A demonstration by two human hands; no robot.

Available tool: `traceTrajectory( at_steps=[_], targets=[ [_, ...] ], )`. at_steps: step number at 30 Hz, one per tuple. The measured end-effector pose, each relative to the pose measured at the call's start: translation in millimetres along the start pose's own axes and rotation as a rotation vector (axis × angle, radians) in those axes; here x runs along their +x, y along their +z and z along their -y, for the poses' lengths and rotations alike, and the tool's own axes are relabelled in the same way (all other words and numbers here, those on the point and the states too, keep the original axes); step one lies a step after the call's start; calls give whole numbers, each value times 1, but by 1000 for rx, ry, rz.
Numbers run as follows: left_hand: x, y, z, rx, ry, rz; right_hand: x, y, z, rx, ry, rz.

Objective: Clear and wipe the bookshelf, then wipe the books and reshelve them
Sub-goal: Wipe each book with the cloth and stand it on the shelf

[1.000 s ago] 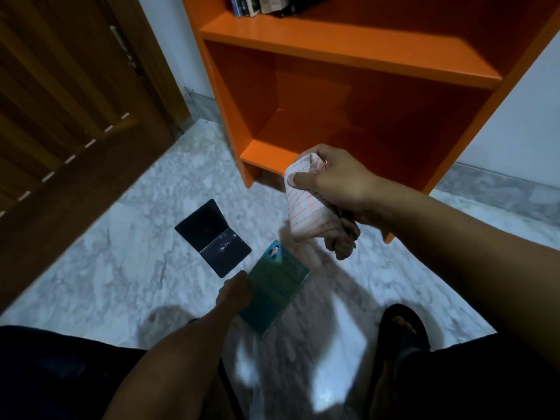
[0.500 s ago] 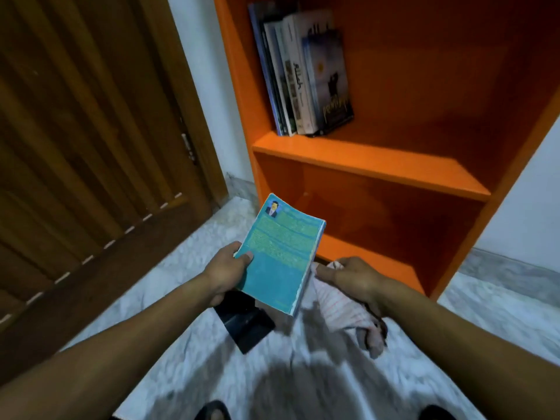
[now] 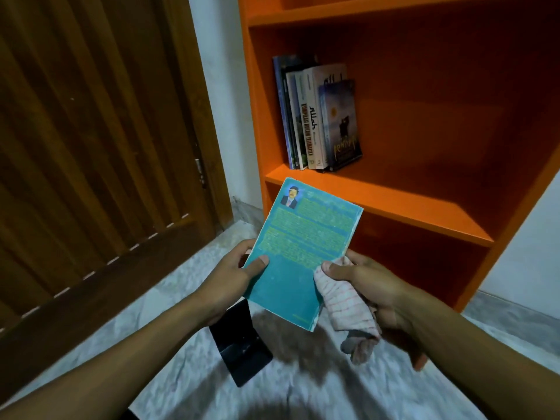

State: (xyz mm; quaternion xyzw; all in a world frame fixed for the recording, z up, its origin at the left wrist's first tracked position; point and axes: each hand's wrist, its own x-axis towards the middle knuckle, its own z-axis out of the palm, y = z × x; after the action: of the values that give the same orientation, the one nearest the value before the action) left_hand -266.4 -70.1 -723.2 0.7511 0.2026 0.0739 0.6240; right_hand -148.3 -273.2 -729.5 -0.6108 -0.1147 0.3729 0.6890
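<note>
Two hands: both holding one teal paperback (image 3: 303, 253), back cover up, in front of the orange bookshelf (image 3: 378, 201).
Left hand (image 3: 233, 274): gripping the paperback's left edge, thumb flat on the cover, fingers hidden beneath.
Right hand (image 3: 366, 286): pinching a striped white cloth (image 3: 345, 304) against the paperback's right edge, thumb on top; cloth tail hanging below the hand.
Shelved books (image 3: 318, 116): a small row standing upright at the left end of the middle shelf, against the left wall.
Lower shelf: only orange board showing, partly hidden behind the paperback.
Floor (image 3: 303, 389): pale marble; a dark book (image 3: 242, 353) lying flat under the left forearm, near side.
Far left: brown wooden door (image 3: 91, 147).
</note>
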Motion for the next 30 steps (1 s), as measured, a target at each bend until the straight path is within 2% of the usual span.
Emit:
traceTrajectory(
  at_steps=[3, 7, 11, 13, 15, 17, 21, 23, 26, 29, 30],
  targets=[
    [5, -4, -3, -149, -18, 16, -9, -6, 11, 30, -5, 76],
    [4, 3, -7, -310, -48, 131, -11, -12, 6, -14, 13, 128],
    [5, 11, -7, -339, -11, 98, -9, -9, 4, -103, 52, 12],
    [7, 14, -6, -310, -6, 53, -9, -12, 13, 34, 113, -96],
    [8, 16, -4, -301, -14, 15, -9, -21, 28, 297, 175, -210],
    [8, 16, -3, -311, -27, -2, -12, -30, 37, 478, 215, -242],
    [8, 14, -7, -343, -44, 0, -14, -28, 34, 481, 234, -213],
    [8, 14, -9, -353, -46, 6, -13, -24, 38, 510, 137, -256],
    [7, 16, -8, -347, -43, 5, -10, -25, 46, 467, -134, -455],
    [4, 22, -7, -362, -54, 43, -1, -23, 49, 79, -482, -622],
    [3, 26, -7, -373, -57, 60, 1, -20, 48, -86, -583, -628]
  ],
)
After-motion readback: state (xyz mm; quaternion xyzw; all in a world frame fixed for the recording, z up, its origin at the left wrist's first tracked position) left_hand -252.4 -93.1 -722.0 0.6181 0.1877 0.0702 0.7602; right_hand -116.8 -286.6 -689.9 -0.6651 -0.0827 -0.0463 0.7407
